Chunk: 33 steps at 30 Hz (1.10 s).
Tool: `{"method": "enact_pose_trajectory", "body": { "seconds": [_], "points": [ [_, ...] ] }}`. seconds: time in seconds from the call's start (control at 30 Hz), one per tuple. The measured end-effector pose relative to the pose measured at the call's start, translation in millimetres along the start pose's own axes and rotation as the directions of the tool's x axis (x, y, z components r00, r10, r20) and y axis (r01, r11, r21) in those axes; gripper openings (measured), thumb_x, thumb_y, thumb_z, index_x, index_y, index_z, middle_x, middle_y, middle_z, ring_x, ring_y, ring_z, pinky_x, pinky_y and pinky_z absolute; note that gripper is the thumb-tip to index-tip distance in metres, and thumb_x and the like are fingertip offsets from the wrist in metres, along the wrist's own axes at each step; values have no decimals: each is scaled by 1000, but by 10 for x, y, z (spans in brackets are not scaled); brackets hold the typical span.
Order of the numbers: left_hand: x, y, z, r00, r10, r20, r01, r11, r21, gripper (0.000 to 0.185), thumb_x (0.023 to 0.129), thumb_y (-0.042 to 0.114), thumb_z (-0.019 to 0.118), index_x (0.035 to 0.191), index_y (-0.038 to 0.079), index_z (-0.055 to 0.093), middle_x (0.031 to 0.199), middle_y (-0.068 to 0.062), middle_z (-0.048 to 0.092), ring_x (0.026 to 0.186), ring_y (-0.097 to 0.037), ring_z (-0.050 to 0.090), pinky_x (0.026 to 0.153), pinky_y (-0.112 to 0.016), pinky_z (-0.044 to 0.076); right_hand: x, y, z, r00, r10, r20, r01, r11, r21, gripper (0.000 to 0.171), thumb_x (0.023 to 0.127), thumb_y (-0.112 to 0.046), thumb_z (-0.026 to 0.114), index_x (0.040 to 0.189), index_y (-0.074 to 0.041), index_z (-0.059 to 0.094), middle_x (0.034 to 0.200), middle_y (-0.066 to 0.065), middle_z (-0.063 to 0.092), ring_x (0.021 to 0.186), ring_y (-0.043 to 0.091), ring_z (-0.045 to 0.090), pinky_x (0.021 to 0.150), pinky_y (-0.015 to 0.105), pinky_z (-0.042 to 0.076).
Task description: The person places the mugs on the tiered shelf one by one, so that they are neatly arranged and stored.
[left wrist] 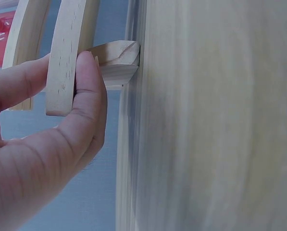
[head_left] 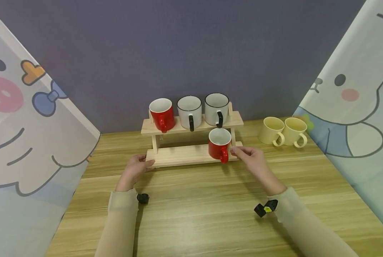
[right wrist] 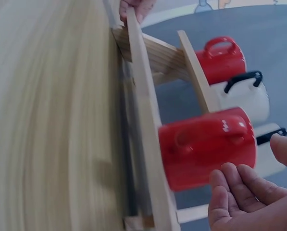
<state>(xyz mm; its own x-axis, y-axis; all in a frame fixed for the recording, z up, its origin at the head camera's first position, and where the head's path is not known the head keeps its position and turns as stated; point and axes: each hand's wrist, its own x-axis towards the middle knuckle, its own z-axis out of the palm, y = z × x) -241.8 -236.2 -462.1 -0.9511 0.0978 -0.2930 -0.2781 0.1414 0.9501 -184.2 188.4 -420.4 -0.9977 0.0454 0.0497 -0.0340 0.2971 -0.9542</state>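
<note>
A two-tier wooden rack [head_left: 182,156] stands on the table against the dark backdrop. My left hand [head_left: 136,168] grips the left end of its lower board [left wrist: 62,72], thumb on one face and fingers on the other. On the lower tier's right part sits a red mug [head_left: 215,150], white inside, with its handle toward me. Beside that mug is my right hand [head_left: 252,159]; in the right wrist view its fingers [right wrist: 244,192] are loosely bent, holding nothing. The upper tier carries another red mug [head_left: 167,116] and two white mugs [head_left: 189,113] with black rims and handles.
Two pale yellow mugs [head_left: 272,131] stand side by side on the table [head_left: 191,210], right of the rack. Cartoon-printed panels [head_left: 21,117] flank the table on both sides, and a dark backdrop [head_left: 191,46] rises behind it.
</note>
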Motion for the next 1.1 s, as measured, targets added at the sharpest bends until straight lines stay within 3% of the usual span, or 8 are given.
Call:
{"method": "enact_pose_trajectory", "body": {
  "seconds": [0.27, 0.57, 0.83, 0.97, 1.1],
  "points": [
    [-18, 18, 13, 1000, -3, -12, 3, 1000, 24, 64, 103, 6, 62, 151, -18, 26, 128, -26, 46, 115, -36, 55, 100, -44, 53, 8, -16, -255, 996, -34, -79, 38, 998, 45, 53, 102, -37, 65, 127, 9, 66, 116, 21, 70, 108, 23, 65, 90, 24, 55],
    [-14, 6, 9, 1000, 14, -1, -14, 1000, 14, 65, 104, 6, 61, 151, -19, 23, 132, -28, 44, 118, -38, 53, 101, -46, 53, 60, 110, -617, 972, -70, -222, 59, 997, -54, 55, 101, -44, 64, 130, 2, 66, 114, 7, 71, 103, 10, 60, 80, 17, 51],
    [-6, -2, 3, 1000, 22, -1, -22, 1000, 18, 64, 103, 5, 61, 150, -19, 24, 128, -26, 45, 114, -35, 55, 100, -45, 54, 180, 230, -974, 919, -86, -384, 46, 993, -112, 52, 98, -40, 69, 126, 4, 69, 95, -17, 67, 91, 3, 61, 71, 12, 50],
    [3, -11, -1, 1000, 25, 0, -25, 1000, 11, 64, 103, 4, 60, 150, -20, 24, 128, -26, 45, 112, -33, 56, 100, -45, 54, 249, 313, -1114, 892, -83, -445, 32, 992, -120, 48, 98, -35, 70, 122, 7, 70, 88, -20, 66, 85, 1, 61, 66, 10, 49],
    [0, -7, -2, 1000, 23, 3, -23, 1000, 10, 63, 103, 3, 60, 150, -20, 24, 127, -26, 44, 110, -32, 56, 101, -46, 53, 266, 387, -1223, 877, -45, -479, -20, 991, -130, 51, 99, -38, 68, 125, 5, 68, 93, -16, 64, 86, 1, 59, 66, 11, 47]
  ]
}}
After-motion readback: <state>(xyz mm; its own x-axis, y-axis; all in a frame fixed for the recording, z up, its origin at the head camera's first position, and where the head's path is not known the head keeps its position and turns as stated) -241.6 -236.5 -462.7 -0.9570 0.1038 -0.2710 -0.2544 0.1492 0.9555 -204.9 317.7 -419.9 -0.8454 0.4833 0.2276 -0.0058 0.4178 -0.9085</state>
